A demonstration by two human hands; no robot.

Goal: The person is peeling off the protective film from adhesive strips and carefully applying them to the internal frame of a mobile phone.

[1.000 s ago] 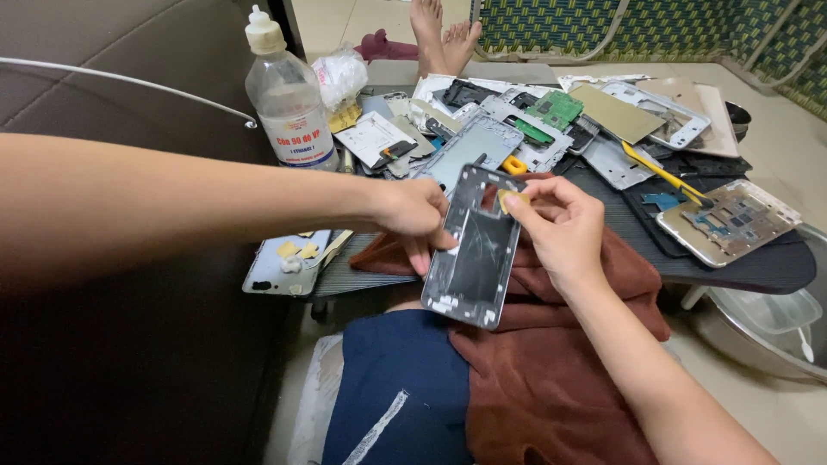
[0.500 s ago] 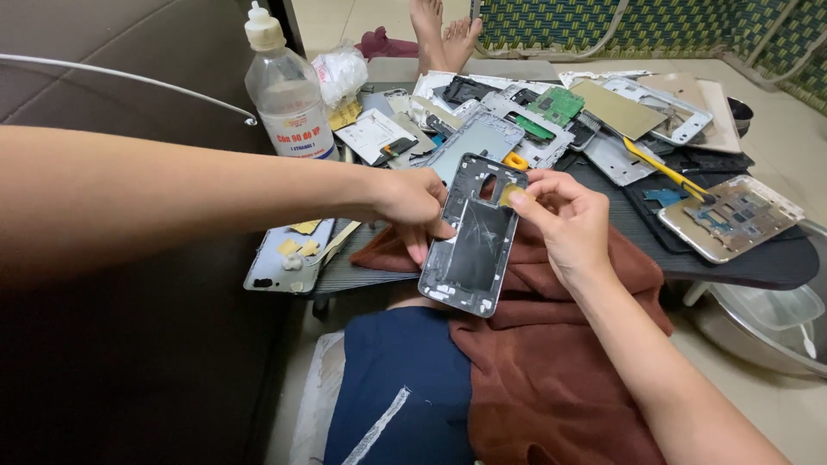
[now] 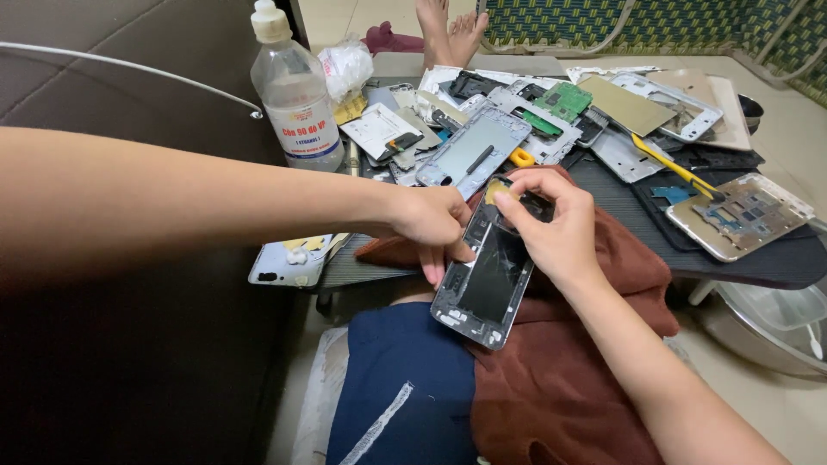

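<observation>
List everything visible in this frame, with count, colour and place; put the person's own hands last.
Opened phone frame: 1, dark with grey rim, held over the lap.
Cloth: 1, brown, on the lap.
Plastic bottle: 1, clear with white cap, table's left end.
Phone frames and plates: many, silver and grey, piled on the table.
Green circuit board: 1, in the pile.
Gold phone frame: 1, table's right side.
Table: 1, dark.
Bare feet: 2, beyond the table.
Left hand: grips the frame's left edge.
Right hand: pinches the frame's top.
</observation>
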